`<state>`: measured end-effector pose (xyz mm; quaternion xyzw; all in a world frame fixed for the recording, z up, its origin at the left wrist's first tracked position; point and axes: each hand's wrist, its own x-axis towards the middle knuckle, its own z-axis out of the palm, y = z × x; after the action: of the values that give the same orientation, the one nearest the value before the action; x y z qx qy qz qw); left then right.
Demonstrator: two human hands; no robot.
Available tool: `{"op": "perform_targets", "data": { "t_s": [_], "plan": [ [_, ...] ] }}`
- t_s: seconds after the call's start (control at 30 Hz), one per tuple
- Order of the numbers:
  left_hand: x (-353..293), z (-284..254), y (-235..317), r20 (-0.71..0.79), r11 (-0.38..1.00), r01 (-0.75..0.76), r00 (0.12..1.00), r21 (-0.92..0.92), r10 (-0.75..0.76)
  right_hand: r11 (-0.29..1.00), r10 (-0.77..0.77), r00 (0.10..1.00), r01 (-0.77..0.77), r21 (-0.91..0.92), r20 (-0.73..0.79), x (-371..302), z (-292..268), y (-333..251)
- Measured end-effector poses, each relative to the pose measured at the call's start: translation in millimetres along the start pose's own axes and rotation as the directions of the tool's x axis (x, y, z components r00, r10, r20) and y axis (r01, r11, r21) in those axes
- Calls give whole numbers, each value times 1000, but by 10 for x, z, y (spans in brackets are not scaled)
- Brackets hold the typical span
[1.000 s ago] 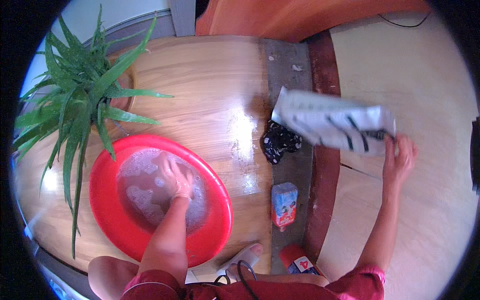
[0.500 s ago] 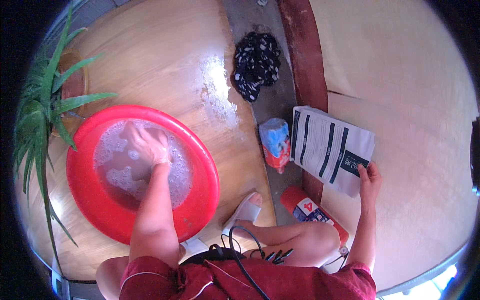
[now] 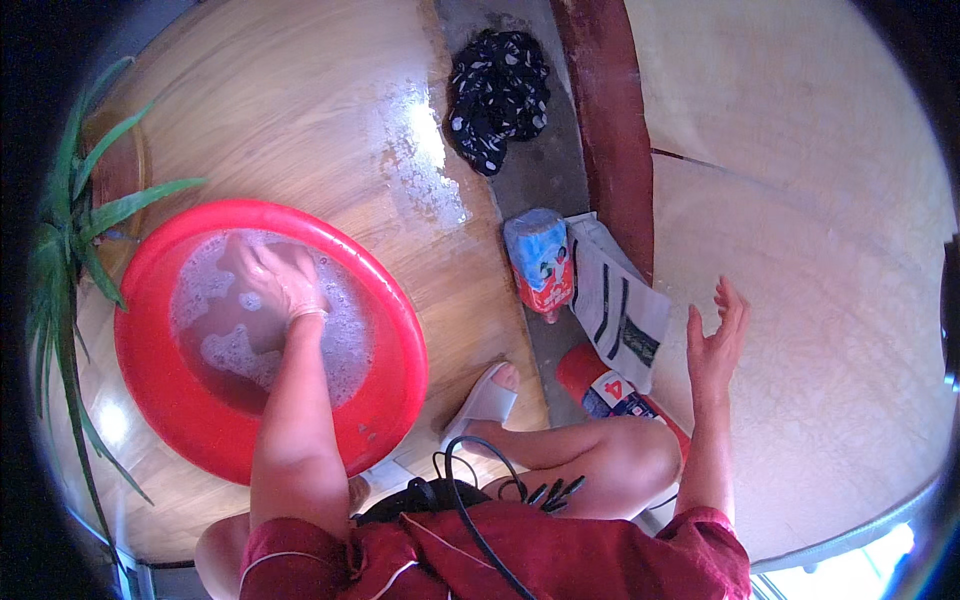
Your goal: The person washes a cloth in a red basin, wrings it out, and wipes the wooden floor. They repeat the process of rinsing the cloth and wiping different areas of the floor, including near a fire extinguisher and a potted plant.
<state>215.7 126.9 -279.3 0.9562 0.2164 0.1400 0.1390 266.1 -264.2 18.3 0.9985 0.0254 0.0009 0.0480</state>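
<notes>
My left hand (image 3: 282, 282) rests at the surface of cloudy, sudsy water (image 3: 235, 350) in a large red basin (image 3: 405, 375). Its fingers are apart, and nothing shows in them; the murky water hides what lies beneath. On the other side, my right hand (image 3: 718, 335) is raised with fingers spread and holds nothing. A printed paper bundle (image 3: 625, 305) leans by the wall just left of that hand, apart from it. Beside the bundle stands a blue and red plastic package (image 3: 541, 262).
A red cylinder (image 3: 585, 375), resembling a fire extinguisher, lies near my knee. Bunched black cloth with white spots (image 3: 498, 95) lies on the grey floor strip. A potted aloe (image 3: 60, 250) reaches toward the basin's left rim. Black cables (image 3: 455, 490) hang at my lap.
My right hand has let go of the paper bundle, which has dropped down and left behind the package. The left hand stays in the basin, and the whole view has shifted slightly.
</notes>
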Motion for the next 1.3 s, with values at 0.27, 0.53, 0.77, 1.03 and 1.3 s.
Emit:
{"op": "perform_targets", "data": {
  "t_s": [0.27, 0.53, 0.77, 1.03, 1.3],
  "plan": [
    [-42, 121, -56, 74, 995, 99, 992, 25, -100, 872, -450, 733, 238, 428, 510, 22, 950, -1150],
    [92, -74, 202, 242, 971, 189, 945, 146, -220, 991, 29, 900, 30, -128, 436, -91, 1947, -1152],
    [33, -92, 117, 145, 962, 136, 974, 238, -173, 908, 366, 904, -399, 126, 223, -5, 2180, -949],
    [-7, -24, -13, 114, 983, 126, 983, 133, -141, 978, 102, 951, -149, 144, 291, 398, 1916, -1167],
    [28, -86, 81, 64, 989, 123, 990, 82, -129, 998, -23, 852, -8, 57, 523, 1311, 1593, -1241]
  ]
}}
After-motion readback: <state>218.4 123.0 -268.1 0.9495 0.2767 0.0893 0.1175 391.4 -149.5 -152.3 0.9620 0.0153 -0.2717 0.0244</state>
